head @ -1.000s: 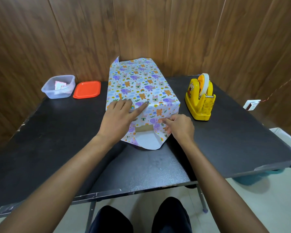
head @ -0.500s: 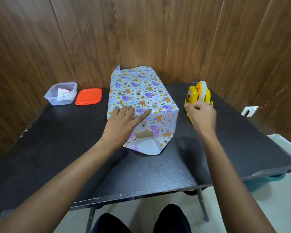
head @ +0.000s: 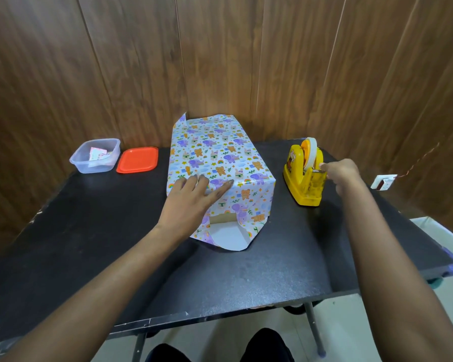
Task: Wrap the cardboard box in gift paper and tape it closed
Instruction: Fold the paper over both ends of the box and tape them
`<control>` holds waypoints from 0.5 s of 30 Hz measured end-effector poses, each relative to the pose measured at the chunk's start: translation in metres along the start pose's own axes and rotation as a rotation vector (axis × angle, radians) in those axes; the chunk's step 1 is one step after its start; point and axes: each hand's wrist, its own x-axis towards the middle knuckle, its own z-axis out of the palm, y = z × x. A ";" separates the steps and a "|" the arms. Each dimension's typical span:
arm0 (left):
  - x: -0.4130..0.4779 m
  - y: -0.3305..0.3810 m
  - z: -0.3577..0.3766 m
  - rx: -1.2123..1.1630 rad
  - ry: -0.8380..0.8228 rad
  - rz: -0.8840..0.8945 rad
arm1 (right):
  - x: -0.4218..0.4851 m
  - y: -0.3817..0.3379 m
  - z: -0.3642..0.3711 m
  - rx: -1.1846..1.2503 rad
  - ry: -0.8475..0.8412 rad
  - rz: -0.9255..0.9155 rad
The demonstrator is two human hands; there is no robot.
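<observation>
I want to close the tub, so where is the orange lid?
In the head view, the flat orange plastic lid lies far left on the black table, beside the clear plastic tub, left of the paper-wrapped box.

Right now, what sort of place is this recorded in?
Likely a plain indoor room set up as a wrapping station: a black table against wood-panelled walls, with a yellow tape dispenser and a partly wrapped box on it.
</observation>
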 end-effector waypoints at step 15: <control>0.000 0.002 -0.001 -0.039 -0.014 -0.017 | 0.001 -0.002 -0.009 0.192 -0.105 0.044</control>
